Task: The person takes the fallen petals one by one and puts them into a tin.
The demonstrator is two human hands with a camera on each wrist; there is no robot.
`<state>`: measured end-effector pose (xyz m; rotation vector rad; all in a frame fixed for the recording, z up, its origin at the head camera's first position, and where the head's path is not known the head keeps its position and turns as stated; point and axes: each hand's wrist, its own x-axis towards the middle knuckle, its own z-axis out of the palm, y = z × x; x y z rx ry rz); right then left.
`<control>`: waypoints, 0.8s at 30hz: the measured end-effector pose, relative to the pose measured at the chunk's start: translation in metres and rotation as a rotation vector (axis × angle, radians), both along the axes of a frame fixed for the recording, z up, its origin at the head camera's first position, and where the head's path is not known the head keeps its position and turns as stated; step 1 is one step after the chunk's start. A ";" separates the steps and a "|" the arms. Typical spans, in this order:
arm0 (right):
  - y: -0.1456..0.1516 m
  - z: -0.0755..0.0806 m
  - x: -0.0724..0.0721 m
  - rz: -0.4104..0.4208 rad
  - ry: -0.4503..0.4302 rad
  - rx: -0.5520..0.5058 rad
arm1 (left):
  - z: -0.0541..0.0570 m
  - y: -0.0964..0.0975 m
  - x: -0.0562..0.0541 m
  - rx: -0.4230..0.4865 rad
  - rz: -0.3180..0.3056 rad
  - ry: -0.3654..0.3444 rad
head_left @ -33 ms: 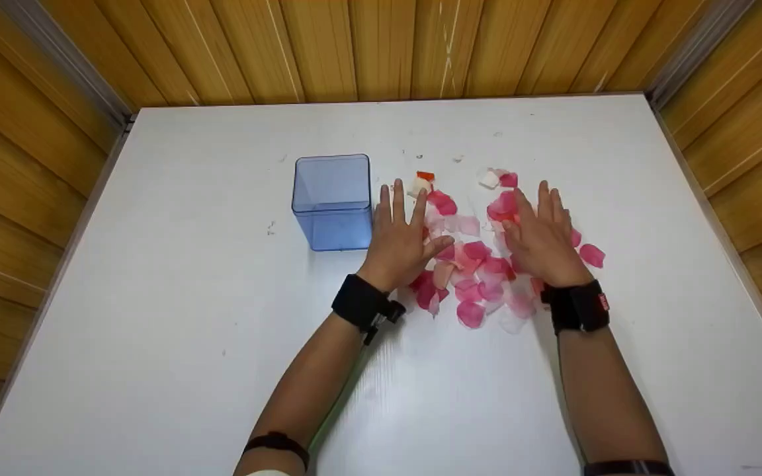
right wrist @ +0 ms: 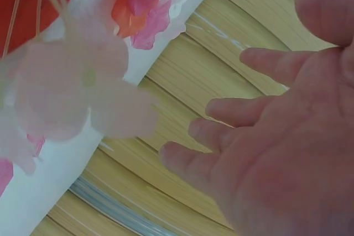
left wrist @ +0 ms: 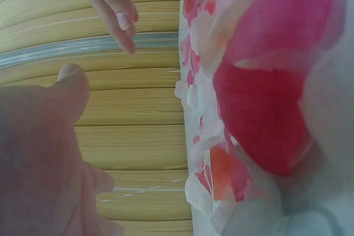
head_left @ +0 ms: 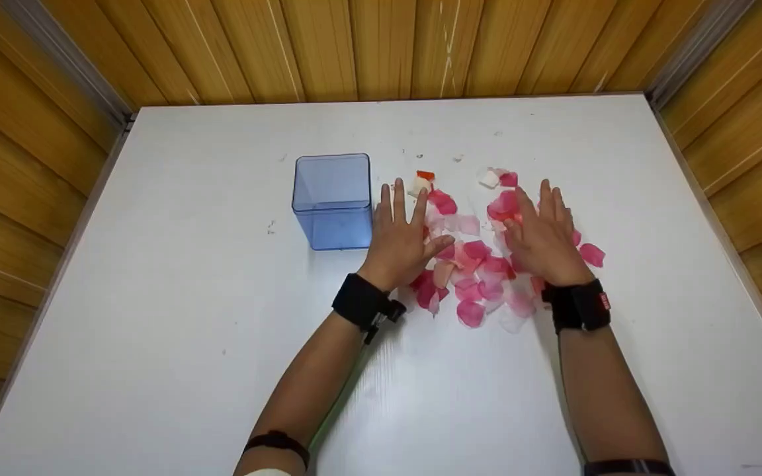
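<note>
Loose flower petals (head_left: 480, 271) in pink, red, white and orange lie scattered on the white table in the head view. Over their left side my left hand (head_left: 399, 248) is held with its fingers straight and spread. My right hand (head_left: 543, 241) is over their right side, fingers also extended. Neither hand holds anything. In the left wrist view, a gap separates my left hand (left wrist: 38, 158) from the red petal (left wrist: 265, 114) close to the camera. The right wrist view shows the palm of my right hand (right wrist: 287, 136) apart from the petals (right wrist: 146, 4).
A see-through blue square container (head_left: 335, 228) with an open top stands just left of my left hand. Under everything is a white table (head_left: 156, 297). Yellow wood-look panels (head_left: 381, 49) rise behind it and at both sides.
</note>
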<state>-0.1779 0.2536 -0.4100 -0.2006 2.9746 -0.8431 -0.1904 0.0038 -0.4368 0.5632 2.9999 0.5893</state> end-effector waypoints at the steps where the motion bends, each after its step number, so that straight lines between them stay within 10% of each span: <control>1: 0.000 -0.001 -0.001 -0.007 0.008 0.004 | 0.000 -0.001 0.000 0.002 0.000 -0.002; 12: 0.007 -0.020 -0.010 -0.111 -0.042 0.033 | 0.010 -0.010 0.011 0.054 -0.106 -0.002; 18: 0.002 -0.029 -0.018 -0.132 -0.045 -0.008 | 0.047 -0.045 0.022 0.289 -0.224 0.140; 24: -0.004 -0.038 -0.022 -0.091 -0.002 0.000 | 0.067 -0.110 0.028 0.591 -0.168 0.337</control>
